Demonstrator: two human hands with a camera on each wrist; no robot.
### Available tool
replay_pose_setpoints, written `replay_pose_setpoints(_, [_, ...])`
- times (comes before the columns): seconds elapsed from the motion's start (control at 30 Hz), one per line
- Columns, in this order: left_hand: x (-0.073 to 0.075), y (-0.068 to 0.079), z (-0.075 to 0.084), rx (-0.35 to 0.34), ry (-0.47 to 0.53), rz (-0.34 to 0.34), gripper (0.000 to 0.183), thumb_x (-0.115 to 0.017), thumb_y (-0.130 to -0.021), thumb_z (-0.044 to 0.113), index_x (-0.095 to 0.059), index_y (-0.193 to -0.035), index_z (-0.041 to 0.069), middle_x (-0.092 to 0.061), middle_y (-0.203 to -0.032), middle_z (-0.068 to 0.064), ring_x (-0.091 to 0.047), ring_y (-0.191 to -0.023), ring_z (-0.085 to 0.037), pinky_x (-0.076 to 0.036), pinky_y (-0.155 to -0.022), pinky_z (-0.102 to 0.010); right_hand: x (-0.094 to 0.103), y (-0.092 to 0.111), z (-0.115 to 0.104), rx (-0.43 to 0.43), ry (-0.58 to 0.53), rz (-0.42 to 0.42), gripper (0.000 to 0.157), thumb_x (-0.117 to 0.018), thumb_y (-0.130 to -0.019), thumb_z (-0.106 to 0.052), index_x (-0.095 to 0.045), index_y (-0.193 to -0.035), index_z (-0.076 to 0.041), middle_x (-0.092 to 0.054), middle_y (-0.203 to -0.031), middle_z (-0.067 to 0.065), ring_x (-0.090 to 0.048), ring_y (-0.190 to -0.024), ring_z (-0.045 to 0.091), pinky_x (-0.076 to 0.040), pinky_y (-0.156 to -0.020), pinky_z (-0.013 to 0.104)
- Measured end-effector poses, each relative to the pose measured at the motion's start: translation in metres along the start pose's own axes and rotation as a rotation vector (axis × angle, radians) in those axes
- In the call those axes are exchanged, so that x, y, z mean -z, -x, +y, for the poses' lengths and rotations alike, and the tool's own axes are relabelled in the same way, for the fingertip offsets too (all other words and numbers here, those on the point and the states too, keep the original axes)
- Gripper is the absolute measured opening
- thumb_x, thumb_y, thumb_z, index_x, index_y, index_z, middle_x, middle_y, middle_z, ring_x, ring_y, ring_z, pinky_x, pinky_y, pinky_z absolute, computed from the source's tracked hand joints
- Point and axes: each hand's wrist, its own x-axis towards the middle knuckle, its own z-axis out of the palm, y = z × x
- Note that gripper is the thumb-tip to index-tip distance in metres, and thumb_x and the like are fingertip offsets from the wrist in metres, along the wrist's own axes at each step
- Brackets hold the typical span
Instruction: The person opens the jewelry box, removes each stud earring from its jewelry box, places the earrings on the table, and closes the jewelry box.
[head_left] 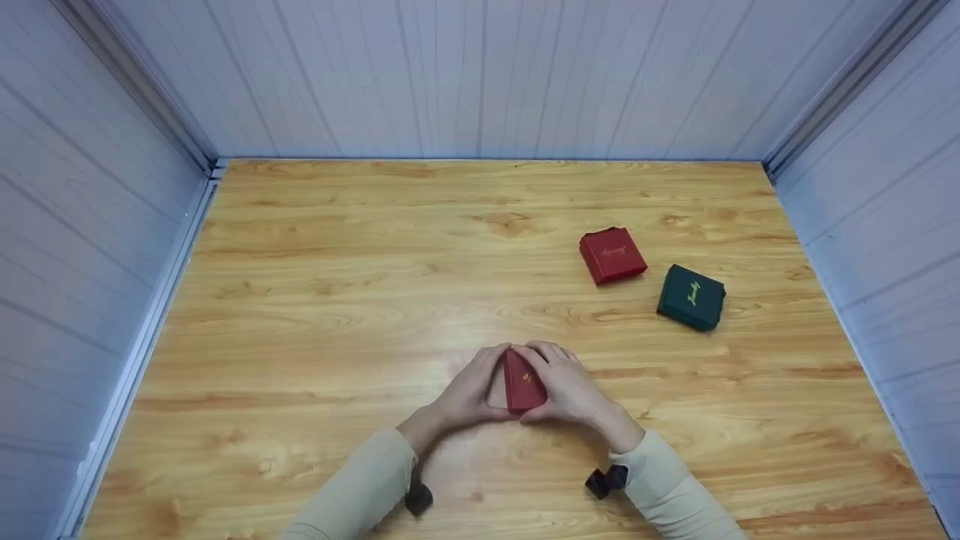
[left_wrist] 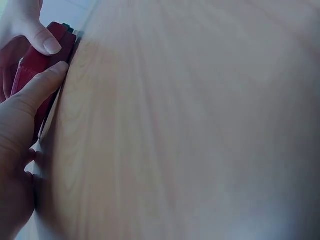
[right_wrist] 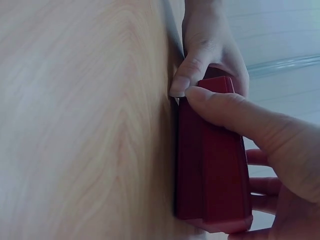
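Enclosing the wood-grained counter (head_left: 337, 285) at its back, left and right, 3 pale panelled walls (head_left: 480, 75) rise beyond its edges. Across the counter's near part reach 2 forearms in light beige sleeves (head_left: 349, 491), angled inward from either side. From them come the 2 hands, both gripping the same box: the left hand (head_left: 469, 386) has its fingertips at the far left corner and its thumb along the near side, leaving a gap between palm and box, while the right hand (head_left: 566, 386) curls closer round the right side. In the right wrist view the thumb tips lie just beside each other on the near face. The held red box (head_left: 517, 390) is between them, low on the counter and close to the middle. Well apart, toward the far right, lie a second red box (head_left: 613, 259) and, nearer and further right, a dark green box (head_left: 682, 304), each set at an angle. Smaller still are 2 black wrist devices (head_left: 418, 499) beneath the cuffs, then gold lettering (head_left: 694, 292) on all 3 lids, partly covered on the held one.
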Motion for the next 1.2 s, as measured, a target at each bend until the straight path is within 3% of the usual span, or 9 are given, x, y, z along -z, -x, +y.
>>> replay_pose_setpoints(0.47, [0.0018,0.0010,-0.0001,0.000,0.005,-0.003,0.102,-0.075,-0.063,0.044,-0.021,-0.137,-0.002,-0.037,-0.130,-0.011,-0.034,-0.119,-0.018,-0.030,-0.099,-0.031,0.0011,0.0001,0.0014,-0.027,-0.034,-0.009,0.099,-0.079,-0.051,-0.048,-0.037,-0.133,-0.011,-0.042,-0.124,0.012,-0.040,-0.113,0.026,-0.037,-0.090,0.044])
replay_pose_setpoints(0.87, [0.0022,0.0011,0.0007,0.030,0.054,-0.035,0.100,-0.076,-0.065,0.038,-0.019,-0.138,0.001,-0.034,-0.132,-0.008,-0.033,-0.120,-0.016,-0.031,-0.098,-0.032,0.0030,0.0007,0.0057,0.011,-0.089,-0.010,0.097,-0.078,-0.054,-0.048,-0.037,-0.134,-0.011,-0.042,-0.124,0.009,-0.040,-0.113,0.022,-0.038,-0.091,0.041])
replay_pose_setpoints(1.2, [0.0029,-0.0003,0.0001,-0.010,0.016,-0.016,0.099,-0.077,-0.062,0.038,-0.023,-0.136,0.001,-0.038,-0.129,-0.008,-0.035,-0.117,-0.017,-0.032,-0.097,-0.031,0.0049,-0.0012,0.0026,0.031,-0.056,-0.011,0.096,-0.080,-0.053,-0.046,-0.040,-0.133,-0.009,-0.045,-0.120,0.010,-0.043,-0.109,0.024,-0.040,-0.088,0.042])
